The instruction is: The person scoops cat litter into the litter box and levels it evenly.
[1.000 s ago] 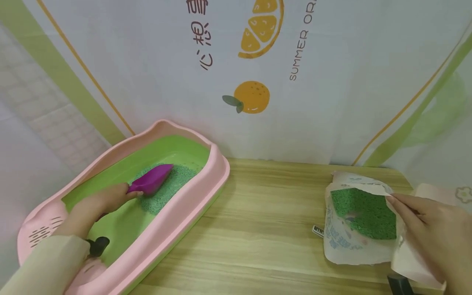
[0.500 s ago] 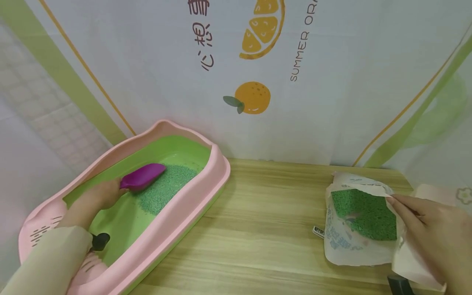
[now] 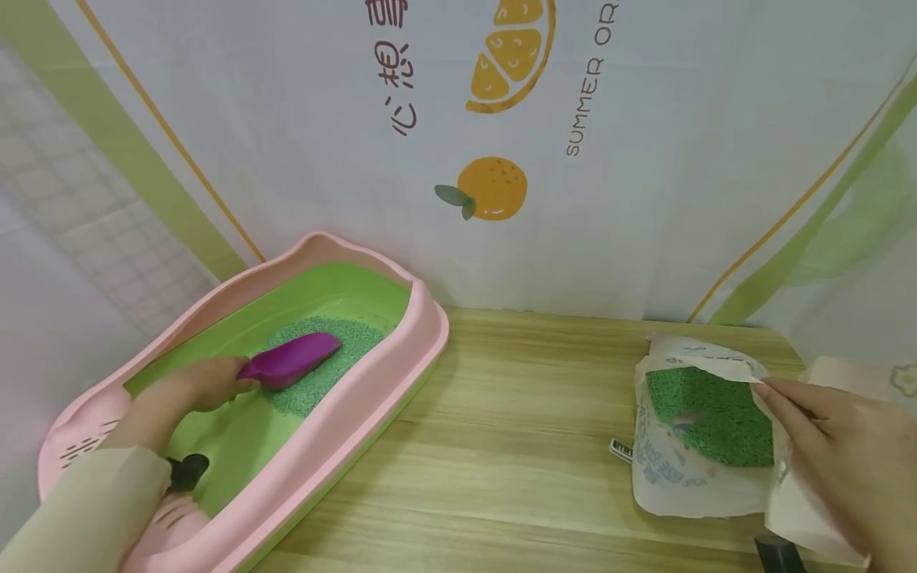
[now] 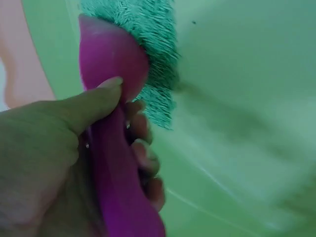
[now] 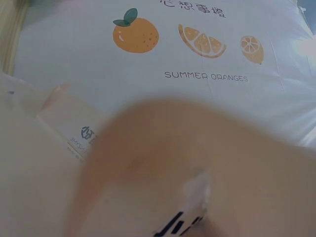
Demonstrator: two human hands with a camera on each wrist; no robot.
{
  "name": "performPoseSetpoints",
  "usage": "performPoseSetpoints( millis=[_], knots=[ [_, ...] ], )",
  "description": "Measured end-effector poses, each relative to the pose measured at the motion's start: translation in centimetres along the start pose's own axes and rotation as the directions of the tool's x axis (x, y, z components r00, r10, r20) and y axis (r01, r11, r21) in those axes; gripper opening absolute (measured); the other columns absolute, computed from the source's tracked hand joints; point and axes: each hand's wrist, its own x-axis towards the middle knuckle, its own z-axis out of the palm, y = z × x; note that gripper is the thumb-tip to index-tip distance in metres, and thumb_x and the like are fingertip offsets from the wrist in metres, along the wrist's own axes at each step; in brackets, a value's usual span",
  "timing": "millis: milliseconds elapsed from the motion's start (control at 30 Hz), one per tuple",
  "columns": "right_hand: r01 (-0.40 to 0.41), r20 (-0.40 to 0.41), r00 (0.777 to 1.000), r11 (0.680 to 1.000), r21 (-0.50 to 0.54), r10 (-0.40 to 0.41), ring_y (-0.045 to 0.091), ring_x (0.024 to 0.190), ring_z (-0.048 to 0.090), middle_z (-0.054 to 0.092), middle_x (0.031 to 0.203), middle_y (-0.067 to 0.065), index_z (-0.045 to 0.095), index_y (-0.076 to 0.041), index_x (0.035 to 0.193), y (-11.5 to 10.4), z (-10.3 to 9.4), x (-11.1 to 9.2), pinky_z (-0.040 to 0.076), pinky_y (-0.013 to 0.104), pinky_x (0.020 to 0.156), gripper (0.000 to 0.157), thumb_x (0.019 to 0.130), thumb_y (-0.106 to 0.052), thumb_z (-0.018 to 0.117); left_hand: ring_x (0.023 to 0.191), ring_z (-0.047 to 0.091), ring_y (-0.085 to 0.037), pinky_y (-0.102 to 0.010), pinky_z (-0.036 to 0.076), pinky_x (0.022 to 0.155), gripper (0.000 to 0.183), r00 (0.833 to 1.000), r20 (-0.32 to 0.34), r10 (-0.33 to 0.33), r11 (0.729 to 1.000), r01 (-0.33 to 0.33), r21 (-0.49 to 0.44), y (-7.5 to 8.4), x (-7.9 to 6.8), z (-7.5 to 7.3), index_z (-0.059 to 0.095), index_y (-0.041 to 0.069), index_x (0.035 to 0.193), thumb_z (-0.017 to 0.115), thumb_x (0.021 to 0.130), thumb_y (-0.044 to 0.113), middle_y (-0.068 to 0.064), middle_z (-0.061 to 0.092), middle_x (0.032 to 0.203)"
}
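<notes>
My left hand grips the handle of a purple scoop inside a pink and green litter box. In the left wrist view, the thumb lies along the top of the scoop and the fingers curl under its handle. The scoop's blade is over a patch of green pellet litter on the box floor; its contents are hard to make out. On the right, my right hand pinches the rim of a white bag that stands open. Darker green pellets show inside it.
The box and bag stand apart on a wood-grain tabletop. A white curtain with printed oranges hangs behind. A small barcode tag sticks out beside the bag. The box's raised pink sides surround the left hand.
The scoop went back to the left half a second ago, then forward to the right over the litter and slightly nearer. The right hand and bag stay in place.
</notes>
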Motion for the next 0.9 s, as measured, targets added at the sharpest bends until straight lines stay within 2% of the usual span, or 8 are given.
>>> performPoseSetpoints(
  millis=[67, 167, 300, 400, 567, 667, 800, 900],
  knots=[
    [-0.008, 0.004, 1.0, 1.0, 0.008, 0.008, -0.029, 0.069, 0.029, 0.074, 0.094, 0.027, 0.079, -0.003, 0.101, 0.0, 0.0, 0.0, 0.035, 0.024, 0.057, 0.026, 0.094, -0.027, 0.071, 0.069, 0.051, -0.018, -0.03, 0.044, 0.061, 0.017, 0.999, 0.051, 0.001, 0.999, 0.001, -0.047, 0.8, -0.3, 0.0, 0.054, -0.002, 0.097, 0.053, 0.102, 0.014, -0.009, 0.057, 0.078],
    [-0.034, 0.023, 0.999, 0.999, 0.009, 0.033, -0.025, 0.073, 0.05, 0.073, 0.101, 0.028, 0.079, -0.004, 0.102, 0.0, 0.0, -0.2, 0.039, 0.032, 0.065, 0.026, 0.094, -0.028, 0.071, 0.068, 0.052, -0.017, -0.029, 0.045, 0.06, 0.014, 0.992, 0.128, -0.008, 0.996, 0.02, -0.091, 2.1, -0.6, 0.1, 0.054, -0.001, 0.098, 0.054, 0.101, 0.012, -0.007, 0.055, 0.078],
    [-0.056, 0.048, 0.997, 0.998, -0.003, 0.056, 0.04, 0.09, 0.072, 0.071, 0.106, 0.029, 0.078, -0.002, 0.104, 0.0, 0.2, -0.5, 0.042, 0.044, 0.073, 0.028, 0.096, -0.027, 0.068, 0.065, 0.053, -0.015, -0.028, 0.049, 0.06, 0.01, 0.979, 0.202, 0.015, 0.992, 0.01, -0.124, 3.6, -0.9, 0.3, 0.057, -0.001, 0.098, 0.056, 0.099, 0.009, -0.005, 0.055, 0.075],
    [-0.062, 0.057, 0.996, 0.998, -0.012, 0.063, 0.048, 0.089, 0.069, 0.071, 0.107, 0.03, 0.077, -0.001, 0.106, 0.1, 0.2, -0.6, 0.041, 0.05, 0.075, 0.03, 0.097, -0.028, 0.067, 0.062, 0.053, -0.013, -0.027, 0.05, 0.059, 0.008, 0.971, 0.234, 0.042, 0.99, -0.009, -0.139, 4.4, -1.1, 0.5, 0.06, -0.001, 0.097, 0.058, 0.097, 0.006, -0.003, 0.056, 0.071],
    [-0.061, 0.047, 0.997, 0.998, -0.019, 0.062, -0.004, 0.062, 0.057, 0.074, 0.098, 0.026, 0.079, -0.005, 0.104, 0.3, 0.1, -0.6, 0.04, 0.036, 0.067, 0.028, 0.096, -0.03, 0.069, 0.06, 0.053, -0.012, -0.024, 0.048, 0.058, 0.006, 0.962, 0.269, 0.038, 0.987, 0.006, -0.162, 5.5, -1.5, 0.8, 0.063, 0.002, 0.092, 0.06, 0.096, 0.004, -0.001, 0.056, 0.07],
    [-0.058, 0.035, 0.998, 0.998, -0.019, 0.058, -0.007, 0.062, 0.054, 0.075, 0.098, 0.024, 0.079, -0.007, 0.103, 0.4, 0.1, -0.6, 0.038, 0.034, 0.067, 0.027, 0.095, -0.03, 0.07, 0.063, 0.054, -0.013, -0.024, 0.049, 0.059, 0.004, 0.962, 0.268, 0.042, 0.987, 0.001, -0.159, 5.7, -1.8, 0.8, 0.061, 0.001, 0.094, 0.059, 0.096, 0.004, -0.002, 0.057, 0.073],
    [-0.048, 0.036, 0.998, 0.999, -0.022, 0.049, 0.04, 0.08, 0.071, 0.073, 0.104, 0.028, 0.078, -0.004, 0.104, 0.5, 0.3, -0.8, 0.04, 0.046, 0.074, 0.028, 0.096, -0.03, 0.068, 0.066, 0.057, -0.014, -0.026, 0.051, 0.06, 0.004, 0.965, 0.259, 0.049, 0.99, -0.014, -0.137, 5.6, -2.2, 0.7, 0.058, -0.001, 0.097, 0.059, 0.096, 0.003, -0.004, 0.058, 0.077],
    [-0.047, 0.043, 0.998, 0.998, -0.03, 0.049, 0.045, 0.08, 0.07, 0.073, 0.103, 0.027, 0.078, -0.004, 0.105, 0.6, 0.3, -0.8, 0.04, 0.05, 0.074, 0.029, 0.096, -0.03, 0.068, 0.067, 0.056, -0.013, -0.023, 0.047, 0.059, 0.004, 0.954, 0.296, 0.049, 0.991, -0.01, -0.131, 5.5, -2.4, 0.7, 0.056, 0.002, 0.095, 0.059, 0.094, 0.004, -0.003, 0.057, 0.078]
  ],
)
